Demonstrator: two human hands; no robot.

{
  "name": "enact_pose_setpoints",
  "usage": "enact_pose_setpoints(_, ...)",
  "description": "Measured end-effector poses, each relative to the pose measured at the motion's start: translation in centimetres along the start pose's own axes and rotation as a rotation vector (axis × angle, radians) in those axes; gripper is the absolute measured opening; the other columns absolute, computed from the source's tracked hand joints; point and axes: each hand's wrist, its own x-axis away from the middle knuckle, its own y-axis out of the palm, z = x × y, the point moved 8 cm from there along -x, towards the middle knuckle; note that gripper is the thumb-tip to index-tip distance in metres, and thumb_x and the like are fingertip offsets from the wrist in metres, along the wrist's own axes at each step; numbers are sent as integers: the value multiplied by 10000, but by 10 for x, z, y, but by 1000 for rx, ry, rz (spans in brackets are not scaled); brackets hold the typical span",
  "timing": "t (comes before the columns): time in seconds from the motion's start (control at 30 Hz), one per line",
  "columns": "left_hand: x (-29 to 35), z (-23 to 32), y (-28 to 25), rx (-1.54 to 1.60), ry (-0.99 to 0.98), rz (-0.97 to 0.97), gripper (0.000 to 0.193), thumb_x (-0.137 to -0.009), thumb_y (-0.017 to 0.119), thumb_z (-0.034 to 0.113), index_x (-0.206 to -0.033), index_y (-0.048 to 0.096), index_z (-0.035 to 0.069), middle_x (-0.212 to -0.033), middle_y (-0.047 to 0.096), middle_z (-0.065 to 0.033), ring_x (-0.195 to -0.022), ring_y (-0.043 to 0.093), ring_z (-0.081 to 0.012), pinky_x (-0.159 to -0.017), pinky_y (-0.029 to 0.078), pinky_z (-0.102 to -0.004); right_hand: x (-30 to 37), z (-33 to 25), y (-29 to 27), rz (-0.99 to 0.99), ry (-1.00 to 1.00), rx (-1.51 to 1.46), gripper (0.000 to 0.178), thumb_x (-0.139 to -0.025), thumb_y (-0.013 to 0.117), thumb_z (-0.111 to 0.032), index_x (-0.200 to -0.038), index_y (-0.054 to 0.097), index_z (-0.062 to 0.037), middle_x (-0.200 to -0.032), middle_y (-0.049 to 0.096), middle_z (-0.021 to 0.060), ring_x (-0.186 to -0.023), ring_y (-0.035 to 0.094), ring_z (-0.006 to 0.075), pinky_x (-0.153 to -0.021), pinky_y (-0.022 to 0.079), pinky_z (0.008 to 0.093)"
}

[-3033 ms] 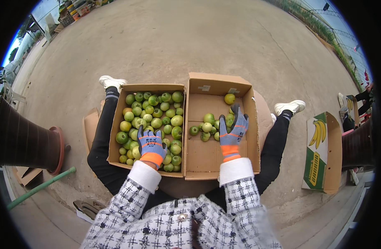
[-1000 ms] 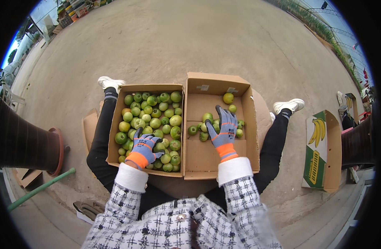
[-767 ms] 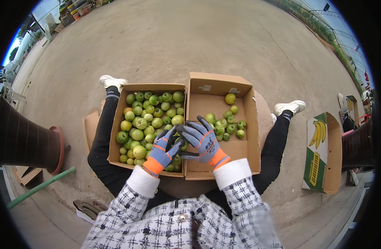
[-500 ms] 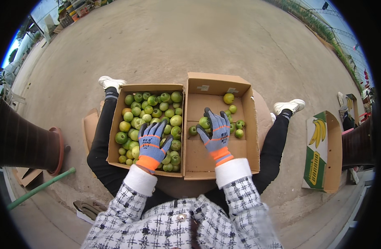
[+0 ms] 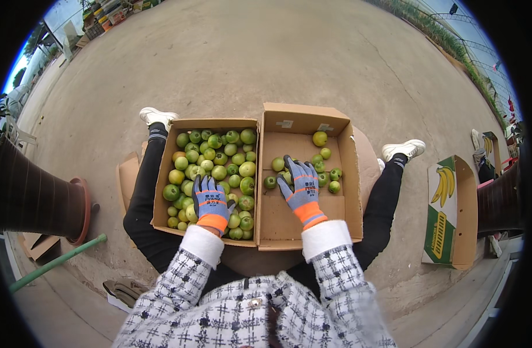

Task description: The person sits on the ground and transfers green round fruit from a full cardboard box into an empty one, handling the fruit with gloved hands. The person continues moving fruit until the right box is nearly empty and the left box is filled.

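Observation:
A cardboard box point(image 5: 158, 204) on the left is filled with several green and yellowish tomatoes point(image 5: 218, 173). My left hand point(image 5: 211, 204), in a grey-blue and orange work glove, rests over its near part. Its fingers point down among the tomatoes, thumb apart, tips partly hidden. Beside it stands a second cardboard box point(image 5: 295, 239) with only several tomatoes in its far half. Inside that box my right hand point(image 5: 301, 188), gloved alike, is spread over small green tomatoes. One green tomato point(image 5: 277, 164) lies just left of its index finger; another shows partly between thumb and index.
The boxes sit between my outstretched legs point(image 5: 384, 203). To the right stands an opened carton point(image 5: 464, 214) with a banana picture. A large dark pot point(image 5: 40, 185) and a green pole point(image 5: 57, 264) are at the left. Concrete floor point(image 5: 248, 58) stretches ahead.
My left hand has drawn back slightly, its fingers now bent down among the tomatoes. The right hand has shifted slightly, uncovering a green tomato left of its index finger.

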Motion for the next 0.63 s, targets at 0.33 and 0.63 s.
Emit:
enact_pose_setpoints(0.33,21,3,-63,941,219,659,191,-856,687,253,-975,671,105,-1147,656,-69,-1154,563,-311,-1077,325,-485,2,-83,-13,-107,-544,-124,732,-766,735,-428,-1375,501,-97,-1260,593,98,-1215,509,286,-1110,310,520)
enact_pose_setpoints(0.63,9,-26,-18,286,-41,235,697,-757,746,351,-1374,505,135,-1387,490,-133,-1326,385,-361,-1166,172,-554,-8,-21,-24,80,-72,-33,672,-777,753,-324,-1364,518,-97,-1186,609,106,-1139,538,296,-1119,290,529)
